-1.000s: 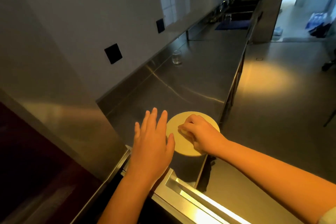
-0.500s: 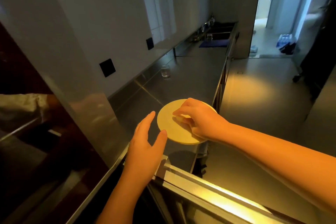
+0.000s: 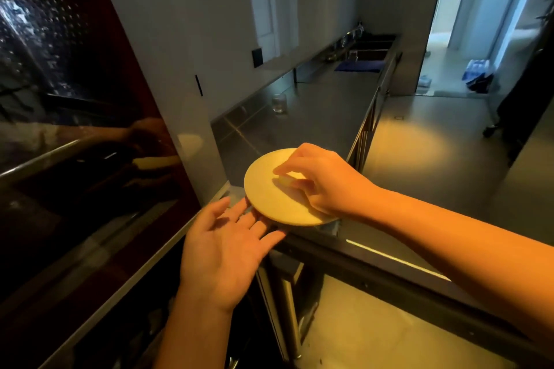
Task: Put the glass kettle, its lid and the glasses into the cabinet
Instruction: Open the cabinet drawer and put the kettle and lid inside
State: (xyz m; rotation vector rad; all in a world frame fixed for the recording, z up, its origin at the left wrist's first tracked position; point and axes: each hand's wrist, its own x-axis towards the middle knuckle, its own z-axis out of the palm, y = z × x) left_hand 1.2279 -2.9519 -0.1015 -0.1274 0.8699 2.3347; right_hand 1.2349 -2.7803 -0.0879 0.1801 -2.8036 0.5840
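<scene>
A round pale wooden lid (image 3: 269, 195) is tilted above the near end of the steel counter. My right hand (image 3: 320, 181) pinches the knob on its top. My left hand (image 3: 224, 246) is palm up with straight fingers, whose tips reach under the lid's near edge. One clear glass (image 3: 278, 103) stands on the counter farther back, by the wall. The glass kettle is not in sight. A cabinet with a dark glossy door (image 3: 84, 159) fills the left side.
The long steel counter (image 3: 323, 105) runs back to a sink (image 3: 368, 48) with a blue cloth (image 3: 359, 66) before it. An open metal frame edge (image 3: 374, 260) crosses under my right forearm. The floor and a lit doorway (image 3: 467, 27) are on the right.
My right hand has lifted the lid off the counter and carried it left toward the cabinet. My left hand has turned palm up beneath its edge. The view has swung left.
</scene>
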